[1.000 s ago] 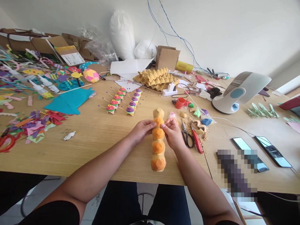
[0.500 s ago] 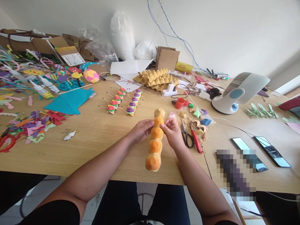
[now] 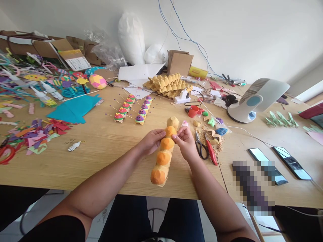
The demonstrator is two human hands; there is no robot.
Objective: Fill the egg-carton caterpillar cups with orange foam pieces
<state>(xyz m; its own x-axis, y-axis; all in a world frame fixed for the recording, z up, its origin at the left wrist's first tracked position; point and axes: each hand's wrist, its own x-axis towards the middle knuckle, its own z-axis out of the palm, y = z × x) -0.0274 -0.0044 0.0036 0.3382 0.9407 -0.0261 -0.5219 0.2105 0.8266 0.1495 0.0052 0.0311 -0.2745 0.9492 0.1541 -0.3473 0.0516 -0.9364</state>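
Observation:
A strip of egg-carton cups point(image 3: 163, 154) with orange caps lies slanted on the wooden table point(image 3: 106, 158), its near end at the front edge. My left hand point(image 3: 150, 140) grips the strip's left side near the far end, fingers closed on it. My right hand point(image 3: 185, 142) pinches the same spot from the right, at the second orange cap. Both forearms reach in from below. Black scissors point(image 3: 201, 148) and a red-handled cutter point(image 3: 211, 152) lie just right of my right hand.
Two rows of painted carton cups point(image 3: 132, 108) with pins stand further back. A carton stack point(image 3: 165, 84), a cardboard box point(image 3: 179, 62), a white fan point(image 3: 254, 99), two phones point(image 3: 280, 163), a teal sheet point(image 3: 75, 108) and coloured scraps point(image 3: 37, 134) crowd the table.
The strip's near end has swung to the left and the whole strip now slants; both hands stay at its far end.

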